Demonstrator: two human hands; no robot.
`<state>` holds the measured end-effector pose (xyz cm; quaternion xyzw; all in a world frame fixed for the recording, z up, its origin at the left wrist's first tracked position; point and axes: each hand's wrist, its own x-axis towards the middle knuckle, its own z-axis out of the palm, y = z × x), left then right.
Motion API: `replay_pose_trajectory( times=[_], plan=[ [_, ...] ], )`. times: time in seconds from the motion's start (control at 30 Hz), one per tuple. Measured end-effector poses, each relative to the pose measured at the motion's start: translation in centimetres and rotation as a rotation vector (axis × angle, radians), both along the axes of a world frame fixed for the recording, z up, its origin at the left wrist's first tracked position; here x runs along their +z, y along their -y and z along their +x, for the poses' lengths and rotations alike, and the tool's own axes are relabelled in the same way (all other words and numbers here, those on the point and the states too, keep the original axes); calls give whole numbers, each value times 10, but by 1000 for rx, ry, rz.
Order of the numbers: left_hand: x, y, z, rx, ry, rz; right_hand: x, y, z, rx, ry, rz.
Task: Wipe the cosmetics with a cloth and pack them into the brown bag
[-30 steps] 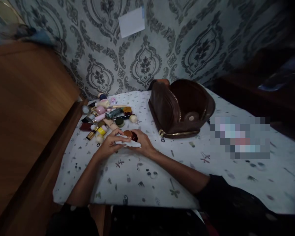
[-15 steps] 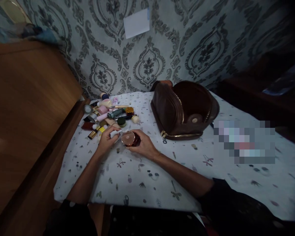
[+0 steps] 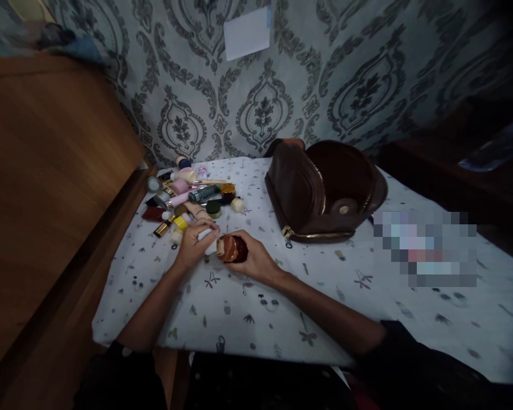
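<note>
Holding the amber jar [image 3: 240, 250] in the right grip [image 3: 260, 261]: fingers and thumb closed round its right side, coppery flat end turned left toward the other hand. Jar sits at the fingertip end, tilted, not deep in the palm. Left grip [image 3: 191, 246] is closed on a crumpled white cloth [image 3: 207, 241], pinched at the fingers, its near edge right at the jar's coppery end; can't tell if it's actually touching. Both hands are over the near-middle of the counter [image 3: 256, 324], patterned white cover on it; can't tell if the jar's base clears it. Just beyond the left grip: loose pile of cosmetics, incl. yellow item [image 3: 180, 222], gold tube [image 3: 162, 228], dark green tube [image 3: 203, 193], green-black jar [image 3: 214, 209], and a gold-topped jar [image 3: 228, 190] toward the back. Pale round item [image 3: 238, 205] at the pile's right edge. Right of that, well apart from the pile: brown bag [image 3: 290, 188], unzipped, mouth gaping. Further right, pixelated patch [image 3: 425, 247], contents unreadable. Wooden cabinet [image 3: 60, 131] on the left, patterned wall [image 3: 290, 74] behind.
</note>
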<state>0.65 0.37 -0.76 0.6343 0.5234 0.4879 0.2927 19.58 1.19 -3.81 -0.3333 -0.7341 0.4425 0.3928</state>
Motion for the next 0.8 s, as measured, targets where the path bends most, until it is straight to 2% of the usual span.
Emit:
replay_pose_trajectory(
  times=[0.13,0.27,0.33,0.47,0.67,0.8],
  plan=[
    [-7,-2,1,42,120,-90,-5,0,0,14,10,20],
    [-12,-10,-5,137,186,-117,-9,-2,1,36,33,131],
    [-10,-11,-6,133,179,-136,-9,-3,1,66,43,194],
    [-5,-7,-4,27,140,-225,-6,1,1,99,98,264],
    [-4,-4,-14,-151,163,-412,-1,6,0,1,217,85],
    [-6,-7,-21,-223,187,-464,-1,6,1,-7,215,115]
  ],
)
